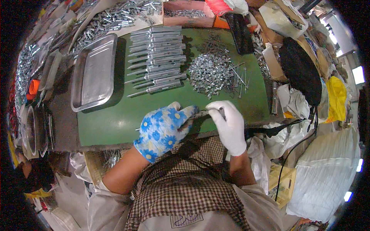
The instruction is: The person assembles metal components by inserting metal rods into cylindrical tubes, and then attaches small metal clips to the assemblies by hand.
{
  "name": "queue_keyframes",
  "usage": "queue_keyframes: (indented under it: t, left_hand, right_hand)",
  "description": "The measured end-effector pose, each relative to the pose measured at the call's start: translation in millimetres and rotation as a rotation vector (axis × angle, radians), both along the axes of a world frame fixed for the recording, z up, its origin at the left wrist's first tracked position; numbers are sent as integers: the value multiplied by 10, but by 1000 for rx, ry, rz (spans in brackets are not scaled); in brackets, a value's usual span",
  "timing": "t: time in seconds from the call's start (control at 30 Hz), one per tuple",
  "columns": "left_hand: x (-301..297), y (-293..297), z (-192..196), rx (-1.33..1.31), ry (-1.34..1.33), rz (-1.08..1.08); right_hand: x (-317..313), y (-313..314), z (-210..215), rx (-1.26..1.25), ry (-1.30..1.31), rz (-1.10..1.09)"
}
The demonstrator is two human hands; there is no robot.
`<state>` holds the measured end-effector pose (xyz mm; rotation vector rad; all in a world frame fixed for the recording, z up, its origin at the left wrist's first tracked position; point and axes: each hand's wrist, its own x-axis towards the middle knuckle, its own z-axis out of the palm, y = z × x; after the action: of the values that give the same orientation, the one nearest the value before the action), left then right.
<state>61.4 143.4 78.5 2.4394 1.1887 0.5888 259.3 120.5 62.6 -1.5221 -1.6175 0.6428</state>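
Above the near edge of the green mat, my left hand (163, 129), in a blue floral glove, is closed around a slim metal rod-like piece (200, 114). Its thin end sticks out to the left of the glove. My right hand (229, 125), in a white glove, pinches the other end between thumb and fingers; the fingers partly hide that end. Farther back lies a row of similar metal pieces (156, 61), cylinders with thin shafts pointing left. To their right sits a heap of small silvery metal sleeves (210, 75), with thin pins (241, 79) beside it.
A steel tray (94, 73) stands on the left. At the back are a pink box (189, 15) of small metal parts and a black object (239, 34). A tangle of fine dark pieces (212, 44) lies behind the sleeves. A black cable (296, 142) hangs at the right.
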Motion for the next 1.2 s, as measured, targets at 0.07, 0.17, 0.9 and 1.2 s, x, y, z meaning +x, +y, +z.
queue_keyframes:
  t: [0.07, 0.17, 0.9, 1.2]
  left_hand:
    - [62, -33, 61, -31, 282, 31]
    - [155, -46, 15, -59, 300, 63]
    - [209, -32, -1, -109, 215, 4]
    - [218, -20, 5, -127, 228, 2]
  right_hand:
    - [85, 81, 11, 63, -94, -7]
    - [117, 242, 31, 170, -227, 6]
    - [53, 41, 61, -22, -263, 126]
    - [116, 25, -11, 4, -240, 141]
